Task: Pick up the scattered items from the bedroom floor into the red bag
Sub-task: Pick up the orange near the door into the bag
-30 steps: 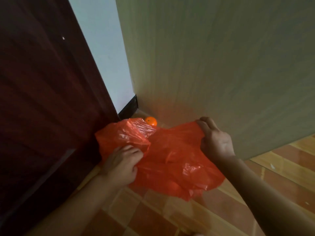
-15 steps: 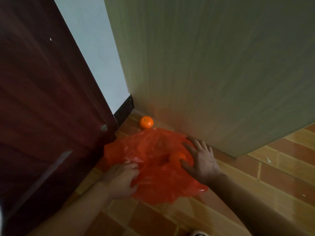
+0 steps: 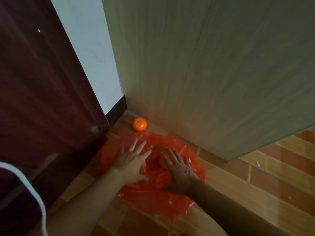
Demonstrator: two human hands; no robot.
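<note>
The red plastic bag (image 3: 150,196) lies spread on the tiled floor in the corner. My left hand (image 3: 131,159) rests flat on its left part with the fingers apart. My right hand (image 3: 179,169) lies flat on the bag's middle, fingers spread, touching a round orange lump (image 3: 161,163) that shows through the plastic. A small orange fruit (image 3: 139,124) sits on the floor just beyond the bag's far edge, close to the pale panel, and neither hand touches it.
A dark red wooden door (image 3: 44,103) stands on the left. A pale wood-grain cabinet panel (image 3: 213,74) rises on the right, with a strip of white wall (image 3: 88,53) and black skirting between them. Brown floor tiles (image 3: 272,176) stretch to the right.
Both hands lowered the bag from the air onto the floor. My left hand let go of the plastic and now lies flat with spread fingers; my right hand stays pressed on it.
</note>
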